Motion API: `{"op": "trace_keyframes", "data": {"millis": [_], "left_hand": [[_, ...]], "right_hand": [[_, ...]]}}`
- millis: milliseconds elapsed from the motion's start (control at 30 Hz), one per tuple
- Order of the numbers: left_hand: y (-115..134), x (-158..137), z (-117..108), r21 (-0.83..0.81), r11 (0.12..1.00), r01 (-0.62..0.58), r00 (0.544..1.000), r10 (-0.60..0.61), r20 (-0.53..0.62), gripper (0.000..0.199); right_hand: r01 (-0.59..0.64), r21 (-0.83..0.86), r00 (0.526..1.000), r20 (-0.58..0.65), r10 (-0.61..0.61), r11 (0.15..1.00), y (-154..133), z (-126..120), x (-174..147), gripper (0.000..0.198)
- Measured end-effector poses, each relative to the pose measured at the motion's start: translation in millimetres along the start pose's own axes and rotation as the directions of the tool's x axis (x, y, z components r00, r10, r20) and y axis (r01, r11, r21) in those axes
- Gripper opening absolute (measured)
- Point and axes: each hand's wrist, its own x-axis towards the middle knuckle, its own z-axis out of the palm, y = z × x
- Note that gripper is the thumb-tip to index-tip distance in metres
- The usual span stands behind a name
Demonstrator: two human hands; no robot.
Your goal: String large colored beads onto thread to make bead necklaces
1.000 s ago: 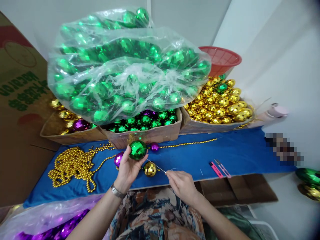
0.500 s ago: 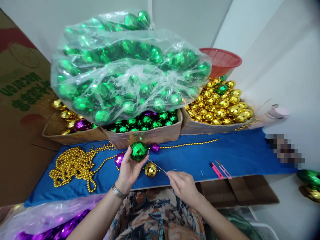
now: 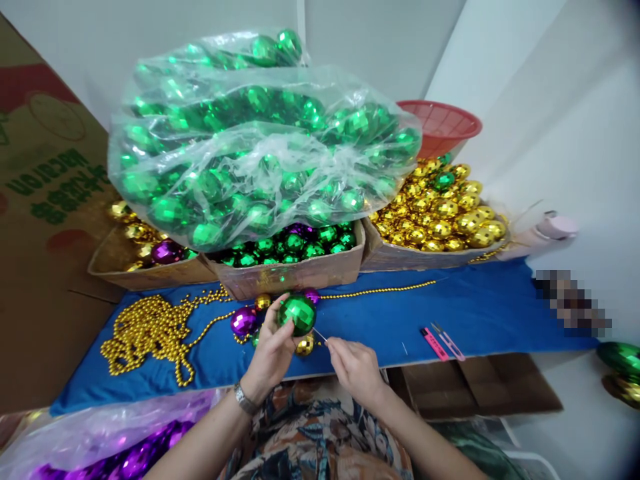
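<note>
My left hand (image 3: 274, 350) grips a shiny green faceted ball (image 3: 298, 314) above the blue cloth. In a pinch, my right hand (image 3: 354, 368) holds a thin pale needle-like rod (image 3: 321, 335), whose far end meets the ball's lower right side; whether it is inside the ball I cannot tell. Around the left hand lie a purple ball (image 3: 244, 321), a small gold ball (image 3: 263, 302) and a larger gold ball (image 3: 305, 345), partly hidden. A gold bead string (image 3: 380, 289) runs right from a small purple ball (image 3: 312, 295).
A clear bag of green balls (image 3: 260, 147) rests over cardboard boxes. Gold balls (image 3: 440, 213) fill the right box (image 3: 425, 261). Piled gold beads (image 3: 145, 333) lie left on the blue cloth (image 3: 360, 327). A pink cutter (image 3: 434, 343) and snips (image 3: 449, 341) lie right.
My left hand has carried the green ball right and slightly down, turning it. The right hand has shifted slightly left, so ball and rod hand are closer together.
</note>
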Motion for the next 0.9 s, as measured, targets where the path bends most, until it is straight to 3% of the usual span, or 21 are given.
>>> {"op": "trace_keyframes", "data": {"millis": [467,667,800,867,900], "left_hand": [[-2,-5,-6,-0.025,0.999,0.047,0.998,-0.046,0.038,0.053],[-9,-12,-2,0.048,0.998,0.033,0.996,-0.037,0.075,0.057],[-6,-14,-18,0.236,0.969,-0.074,0.991,0.046,0.122,0.060],[9,-3,-44,0.460,0.868,-0.188,0.978,0.207,0.008,0.047],[20,5,-62,0.592,0.778,-0.213,0.946,0.315,-0.074,0.039]], "right_hand": [[0.050,0.074,0.998,-0.036,-0.047,0.996,0,3,-2,0.026],[0.038,0.076,0.999,-0.038,-0.035,0.996,-3,5,4,0.026],[0.029,0.175,0.997,-0.078,-0.015,0.984,-2,6,4,0.025],[0.029,0.210,0.994,-0.112,-0.006,0.977,0,6,1,0.025],[0.030,0.221,0.992,-0.127,-0.002,0.975,1,6,0,0.025]]}}
